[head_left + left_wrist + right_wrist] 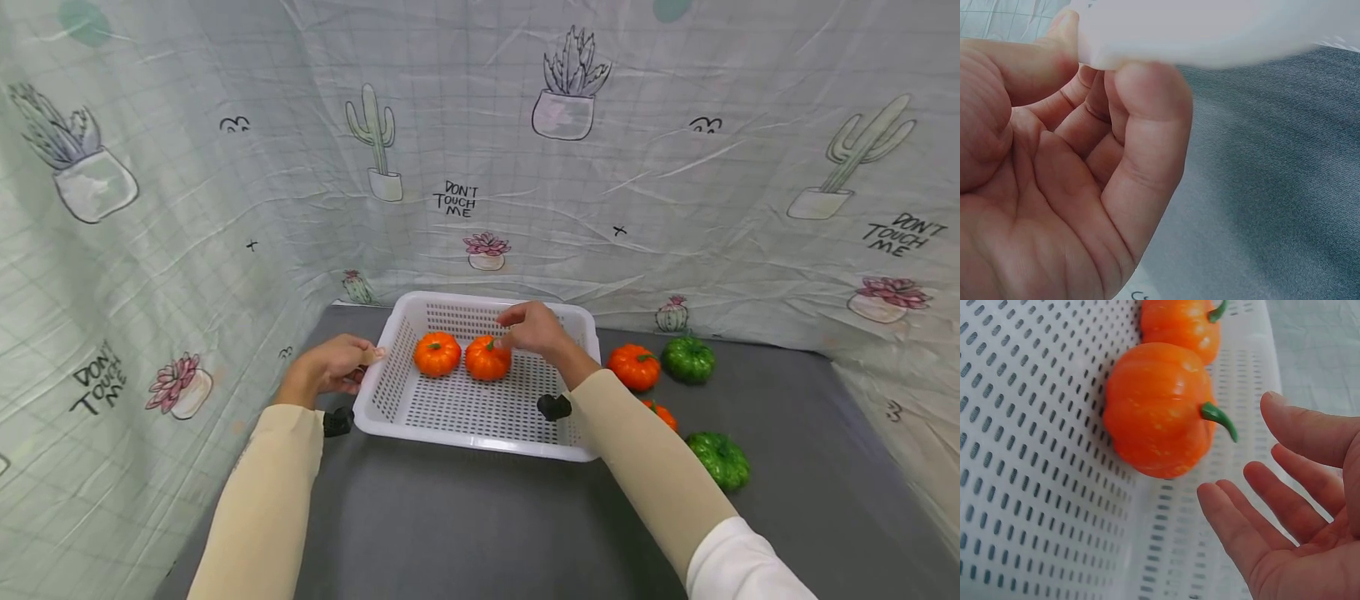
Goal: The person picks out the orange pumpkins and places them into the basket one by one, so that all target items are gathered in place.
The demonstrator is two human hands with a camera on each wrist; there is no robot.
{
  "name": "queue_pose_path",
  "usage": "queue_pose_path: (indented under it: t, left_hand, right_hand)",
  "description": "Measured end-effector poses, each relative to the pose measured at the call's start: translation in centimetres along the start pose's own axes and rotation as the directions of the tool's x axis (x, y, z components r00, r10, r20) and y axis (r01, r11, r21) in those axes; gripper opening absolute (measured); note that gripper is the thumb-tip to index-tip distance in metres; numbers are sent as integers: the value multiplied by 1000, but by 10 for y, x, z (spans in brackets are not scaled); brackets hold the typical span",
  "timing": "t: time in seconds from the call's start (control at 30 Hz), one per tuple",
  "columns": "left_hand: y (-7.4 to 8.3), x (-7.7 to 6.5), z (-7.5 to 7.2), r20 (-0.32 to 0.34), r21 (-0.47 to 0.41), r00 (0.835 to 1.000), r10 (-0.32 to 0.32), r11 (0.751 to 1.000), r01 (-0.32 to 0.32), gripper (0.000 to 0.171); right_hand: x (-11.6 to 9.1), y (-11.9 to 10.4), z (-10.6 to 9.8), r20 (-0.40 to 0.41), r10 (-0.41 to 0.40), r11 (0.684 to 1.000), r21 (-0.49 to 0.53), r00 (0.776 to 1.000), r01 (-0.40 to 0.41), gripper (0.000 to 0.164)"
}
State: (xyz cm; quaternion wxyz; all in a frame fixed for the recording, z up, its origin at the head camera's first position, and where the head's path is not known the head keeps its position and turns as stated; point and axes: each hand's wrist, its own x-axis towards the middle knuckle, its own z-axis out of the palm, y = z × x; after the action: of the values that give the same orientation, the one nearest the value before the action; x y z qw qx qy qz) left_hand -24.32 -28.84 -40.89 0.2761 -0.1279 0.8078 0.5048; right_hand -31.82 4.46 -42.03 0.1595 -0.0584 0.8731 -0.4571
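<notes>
A white perforated plastic basket (450, 429) stands on the dark table, and two small orange pumpkins sit inside it side by side. My left hand (337, 364) pinches the basket's left rim between thumb and curled fingers; the left wrist view shows the white rim (1147, 37) in that pinch. Over the basket, my right hand (534, 329) is beside the right-hand orange pumpkin (488, 358). In the right wrist view its fingers (1229, 519) are spread and apart from that pumpkin's green stem. The other orange pumpkin (437, 354) lies further left.
Right of the basket lie an orange pumpkin (633, 367), a second orange one (662, 414) partly behind the right sleeve, and two green pumpkins, one far (688, 359) and one near (718, 461). A printed curtain (480, 167) hangs behind and at the sides.
</notes>
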Motion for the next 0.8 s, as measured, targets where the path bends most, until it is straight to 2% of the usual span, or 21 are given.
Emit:
queue_pose_path:
  t: [0.13,0.37,0.8]
  left_hand:
    - [1,0,-1,7,5,1000,4,1000,-4,28]
    - [2,-2,2,9,-4,1000,9,1000,-9,30]
    - [2,-3,2,21,1,1000,15,1000,-15,30]
  right_hand:
    - [-6,-5,-11,14,-24,999,39,1000,23,43]
    - [-16,-8,-38,25,-37,999,-1,999,37,43]
    - [-36,6,-81,27,-115,992,61,993,114,44]
